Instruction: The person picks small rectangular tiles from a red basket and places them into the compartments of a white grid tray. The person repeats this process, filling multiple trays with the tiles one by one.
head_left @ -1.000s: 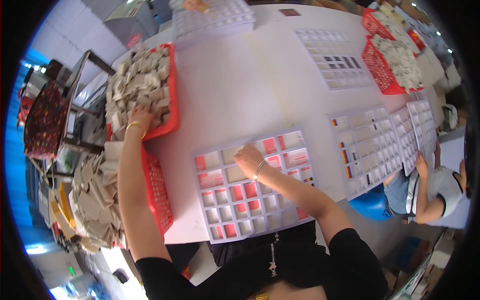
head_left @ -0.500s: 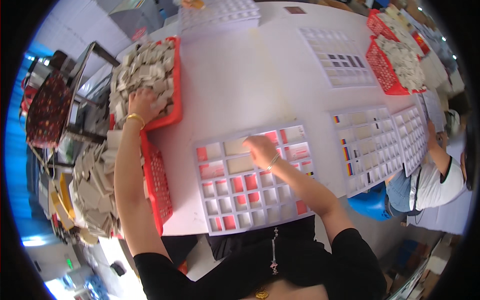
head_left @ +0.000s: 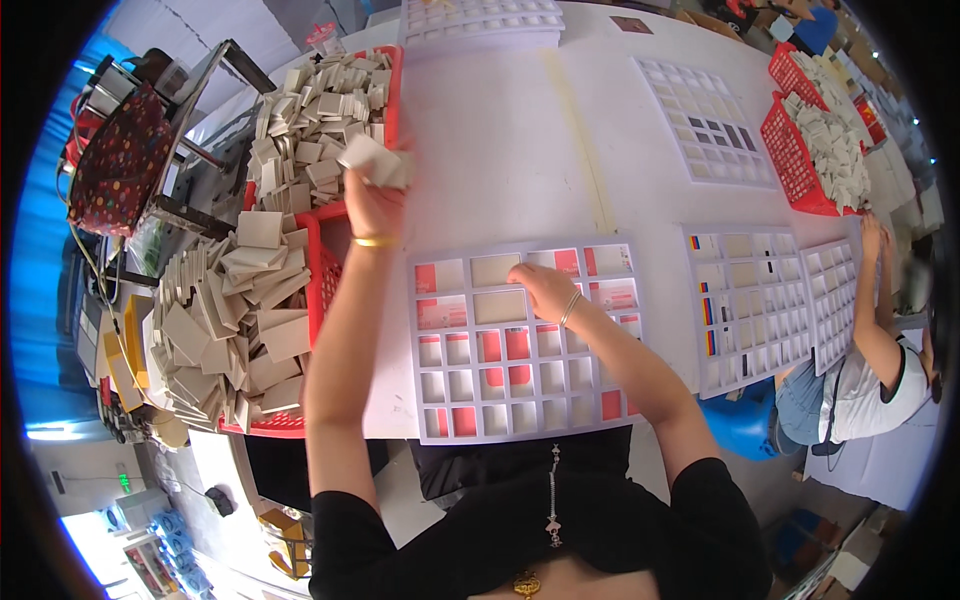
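Observation:
My left hand (head_left: 374,207) is raised beside the red basket's edge, its fingers closed around a few flat off-white tiles (head_left: 372,158). In front of me lies a white compartment tray (head_left: 455,384), some of its cells showing red-and-white printing and two larger ones in the upper part showing plain beige. My right hand (head_left: 547,293) rests over the tray's upper middle, beside the two beige cells. Its fingers are curled together, and whatever they may hold is hidden.
Loose off-white tiles heap a red basket (head_left: 393,95) at the far left and a nearer red basket (head_left: 318,270). More trays (head_left: 745,300) lie on the right by a co-worker's arms (head_left: 872,300). Another tray (head_left: 700,120) and stacked trays (head_left: 483,38) stand farther back; red baskets (head_left: 785,160) hold tiles.
My left hand has come up out of the far basket and moved right, now with tiles in it. My right hand stays over the tray's upper part. The view has shifted slightly.

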A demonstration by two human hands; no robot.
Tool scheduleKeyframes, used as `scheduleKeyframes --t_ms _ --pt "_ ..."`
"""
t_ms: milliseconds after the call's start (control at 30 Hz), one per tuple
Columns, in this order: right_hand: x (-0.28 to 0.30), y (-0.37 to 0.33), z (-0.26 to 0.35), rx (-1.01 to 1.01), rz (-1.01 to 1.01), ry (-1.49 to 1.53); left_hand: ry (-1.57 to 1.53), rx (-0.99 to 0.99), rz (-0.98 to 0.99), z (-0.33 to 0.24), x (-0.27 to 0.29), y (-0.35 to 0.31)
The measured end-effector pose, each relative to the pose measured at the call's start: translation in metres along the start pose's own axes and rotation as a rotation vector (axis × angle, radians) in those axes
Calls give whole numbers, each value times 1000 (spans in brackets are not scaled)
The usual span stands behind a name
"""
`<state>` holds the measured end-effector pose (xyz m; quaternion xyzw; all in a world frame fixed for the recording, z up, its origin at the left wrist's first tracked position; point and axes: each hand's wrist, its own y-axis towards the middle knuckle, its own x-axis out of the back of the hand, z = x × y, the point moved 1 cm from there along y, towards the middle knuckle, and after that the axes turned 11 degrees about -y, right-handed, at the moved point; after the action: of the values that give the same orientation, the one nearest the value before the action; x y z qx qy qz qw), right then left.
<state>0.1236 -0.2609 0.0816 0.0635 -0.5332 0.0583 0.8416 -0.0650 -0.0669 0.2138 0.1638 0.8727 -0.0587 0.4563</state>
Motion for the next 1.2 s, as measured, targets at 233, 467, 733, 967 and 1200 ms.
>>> scheduleKeyframes --t_ms 233,467,733,967,1200 --pt "0 6 5 117 -208 -94 198 264 16 68 39 -107" --pt "15 6 29 -11 -139 485 228 565 -125 85 51 -179" --pt "25 -27 68 -65 -41 685 231 506 -165 106 72 -205" --pt "10 -38 68 -130 -158 829 254 414 -171 96 67 -217" --pt "15 -42 76 -223 -157 1027 433 205 -341 90 68 -217"
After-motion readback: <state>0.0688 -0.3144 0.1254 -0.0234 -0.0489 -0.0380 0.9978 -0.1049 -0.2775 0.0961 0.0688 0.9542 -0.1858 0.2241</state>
